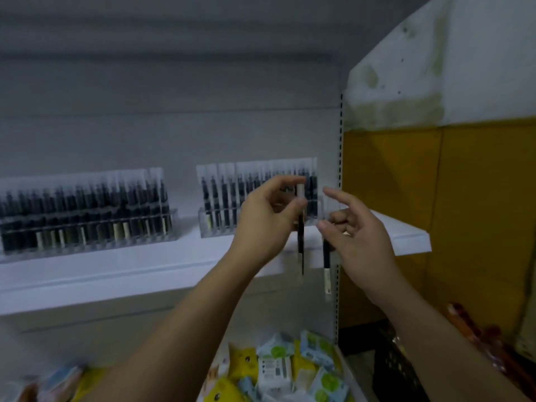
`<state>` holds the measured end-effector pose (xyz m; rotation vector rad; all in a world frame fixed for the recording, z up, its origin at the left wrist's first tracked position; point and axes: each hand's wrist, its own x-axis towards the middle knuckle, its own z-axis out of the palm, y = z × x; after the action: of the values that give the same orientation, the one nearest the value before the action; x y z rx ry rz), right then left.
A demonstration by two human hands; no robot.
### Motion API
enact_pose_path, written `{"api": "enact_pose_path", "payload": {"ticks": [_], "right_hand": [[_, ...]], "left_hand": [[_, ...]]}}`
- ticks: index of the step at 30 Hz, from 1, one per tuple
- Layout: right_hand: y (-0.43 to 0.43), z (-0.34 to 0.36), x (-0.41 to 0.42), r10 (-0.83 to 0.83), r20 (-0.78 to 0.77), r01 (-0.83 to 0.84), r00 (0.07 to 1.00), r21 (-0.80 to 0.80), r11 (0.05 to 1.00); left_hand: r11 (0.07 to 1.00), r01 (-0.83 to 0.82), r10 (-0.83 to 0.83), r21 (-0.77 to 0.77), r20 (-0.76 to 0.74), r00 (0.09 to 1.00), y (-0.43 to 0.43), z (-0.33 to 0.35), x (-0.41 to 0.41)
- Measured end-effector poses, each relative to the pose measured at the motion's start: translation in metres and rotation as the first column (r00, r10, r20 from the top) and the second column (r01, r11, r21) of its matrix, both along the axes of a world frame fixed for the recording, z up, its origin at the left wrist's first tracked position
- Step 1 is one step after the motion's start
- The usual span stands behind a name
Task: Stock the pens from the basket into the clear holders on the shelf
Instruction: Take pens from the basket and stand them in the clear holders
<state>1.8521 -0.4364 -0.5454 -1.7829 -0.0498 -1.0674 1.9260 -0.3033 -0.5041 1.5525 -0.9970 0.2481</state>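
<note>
The left fingers [290, 181] are clamped on a pen. Thumb and forefinger pinch the left pen [301, 245] near its pale top, and it hangs upright, dark end down, in front of the right end of the right holder [226, 198]. The blur hides whether pen and holder touch. The left hand [266, 219] is raised level with that holder.

The right fingers [333, 195] are partly apart. The forefinger points up and left, while the thumb and the curled fingers pinch the right pen [326, 256]. This pen also hangs upright, pale end down, just right of the left pen and apart from it. The right hand [359, 233] is just beside the holder's right end.

Both clear holders stand on the white shelf [130, 271], each full of dark pens in rows. The left holder [87, 210] is well apart from the hands.

Under the shelf lies a heap of small packets [278, 369]. To the lower right, behind the right forearm, is a dark crate that seems to be the basket [388, 369]. A yellow panel [449, 198] is to the right of the shelf.
</note>
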Motion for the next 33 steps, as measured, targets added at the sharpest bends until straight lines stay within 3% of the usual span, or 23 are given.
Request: {"api": "enact_pose_path", "payload": {"ticks": [11,25,33], "right_hand": [[-0.089,0.062,0.071,-0.158,0.206,0.143,0.966,0.089,0.986],[-0.141,0.083,0.146,-0.221,0.298,0.197,0.929,0.111,0.974],[-0.157,0.073,0.164,-0.203,0.23,0.188,0.952,0.082,0.979]], "left_hand": [[0.981,-0.195,0.195,-0.017,0.176,0.965,-0.073,0.063,0.059],[0.976,-0.181,0.211,-0.124,0.307,0.928,-0.131,0.098,0.103],[0.959,-0.263,0.222,0.103,0.301,0.927,-0.157,0.087,0.129]]}}
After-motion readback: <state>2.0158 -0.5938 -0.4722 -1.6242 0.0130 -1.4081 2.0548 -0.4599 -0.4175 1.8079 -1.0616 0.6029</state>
